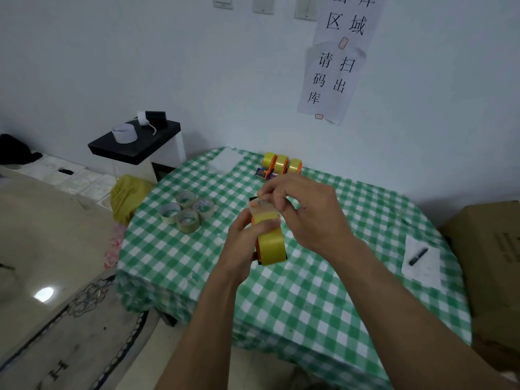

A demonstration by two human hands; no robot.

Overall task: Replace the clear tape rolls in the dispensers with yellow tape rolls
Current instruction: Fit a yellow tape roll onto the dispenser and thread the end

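Two hands | left [242, 249] holds yellow-tape dispenser [271, 246] | right [312, 218] pinches tape end [260, 207] | sign [329, 80]: 请扫码出库

An orange dispenser [253, 221] carrying a yellow tape roll [272, 244] is being held upright over the bench [309, 291], the left hand [244, 246] gripping its side and the fingers [277, 202] of the right hand [306, 212] pinching the tape end [260, 206] at its front. Three more dispensers [281, 166], each loaded with a yellow roll, are standing side by side near the bench's far edge. Four clear tape rolls [185, 211] are lying flat, clustered together, on its left part.
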